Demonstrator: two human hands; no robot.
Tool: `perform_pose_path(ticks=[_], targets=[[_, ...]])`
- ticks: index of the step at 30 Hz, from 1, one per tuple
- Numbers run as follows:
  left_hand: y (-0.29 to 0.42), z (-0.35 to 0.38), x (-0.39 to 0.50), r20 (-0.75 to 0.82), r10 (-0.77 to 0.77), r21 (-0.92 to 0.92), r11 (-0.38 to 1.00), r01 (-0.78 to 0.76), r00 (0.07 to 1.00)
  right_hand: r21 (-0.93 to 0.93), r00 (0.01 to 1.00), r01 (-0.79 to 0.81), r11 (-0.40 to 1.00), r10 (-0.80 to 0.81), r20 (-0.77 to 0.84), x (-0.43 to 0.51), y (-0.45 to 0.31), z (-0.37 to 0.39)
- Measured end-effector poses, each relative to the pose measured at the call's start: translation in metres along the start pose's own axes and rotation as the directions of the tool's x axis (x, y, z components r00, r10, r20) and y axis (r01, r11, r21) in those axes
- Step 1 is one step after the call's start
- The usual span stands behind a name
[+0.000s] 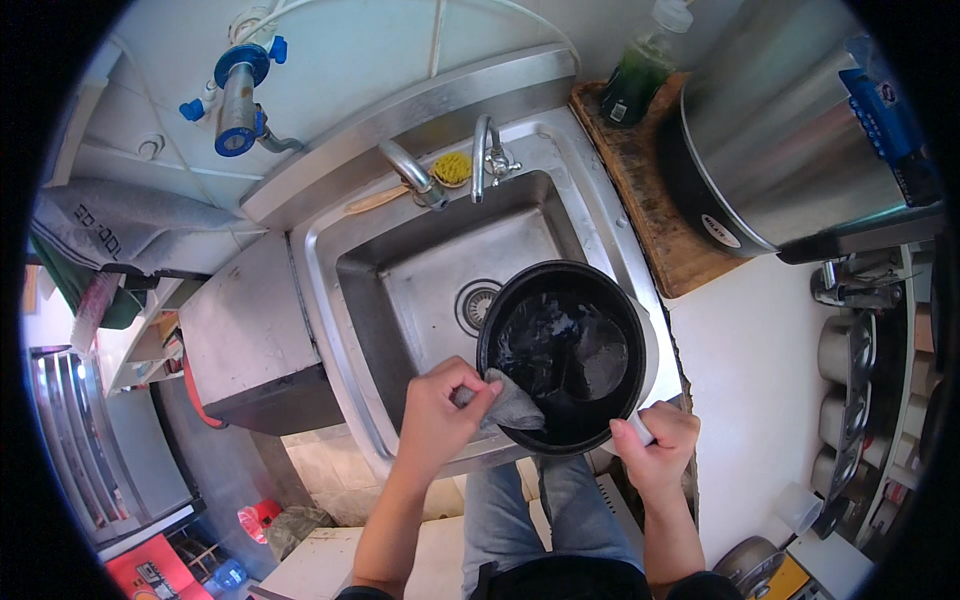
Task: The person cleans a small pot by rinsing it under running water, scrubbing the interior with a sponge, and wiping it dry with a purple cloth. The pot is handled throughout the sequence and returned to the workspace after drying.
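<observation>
A round pot (559, 356) with a black, wet-looking inside is held over the right front part of the stainless steel sink (420, 300). My right hand (660, 446) grips its pale handle (639, 429) at the lower right. In my left hand (446, 412) is a grey cloth (514, 405), pinched between thumb and fingers and draped over the pot's left rim. The cloth's end hangs inside the rim. Left of the pot, the sink drain (478, 306) shows, its right edge partly covered by the pot.
Two faucets (480, 157) stand behind the basin, with a yellow-headed brush (450, 169) beside them. On a wooden board (667, 255) at right are a bottle of green liquid (637, 79) and a large metal pot (780, 135). Grey towels (112, 221) hang at left. Metal containers (844, 352) line the right.
</observation>
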State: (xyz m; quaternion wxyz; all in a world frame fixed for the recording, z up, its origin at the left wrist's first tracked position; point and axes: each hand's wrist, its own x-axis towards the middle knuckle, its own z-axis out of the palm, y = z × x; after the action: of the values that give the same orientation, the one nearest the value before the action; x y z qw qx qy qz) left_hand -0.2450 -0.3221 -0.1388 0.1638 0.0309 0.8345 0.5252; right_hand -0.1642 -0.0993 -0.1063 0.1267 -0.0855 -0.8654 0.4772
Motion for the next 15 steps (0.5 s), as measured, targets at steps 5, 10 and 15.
perform_pose_path(ticks=[5,10,15], targets=[[0.029,0.024,-0.024,-0.021,0.135,0.077,0.988,-0.133,0.991,-0.005,1.0,0.001,1.0,-0.001,-0.019,0.003,0.001,0.004],[0.049,0.042,-0.029,0.121,0.15,0.111,0.98,-0.164,0.981,-0.074,0.996,0.083,0.994,-0.082,0.018,0.004,-0.005,0.011],[0.02,0.047,-0.016,0.368,0.146,0.027,0.986,-0.167,0.918,-0.274,0.927,0.374,0.886,-0.347,0.146,0.011,-0.004,0.012]])
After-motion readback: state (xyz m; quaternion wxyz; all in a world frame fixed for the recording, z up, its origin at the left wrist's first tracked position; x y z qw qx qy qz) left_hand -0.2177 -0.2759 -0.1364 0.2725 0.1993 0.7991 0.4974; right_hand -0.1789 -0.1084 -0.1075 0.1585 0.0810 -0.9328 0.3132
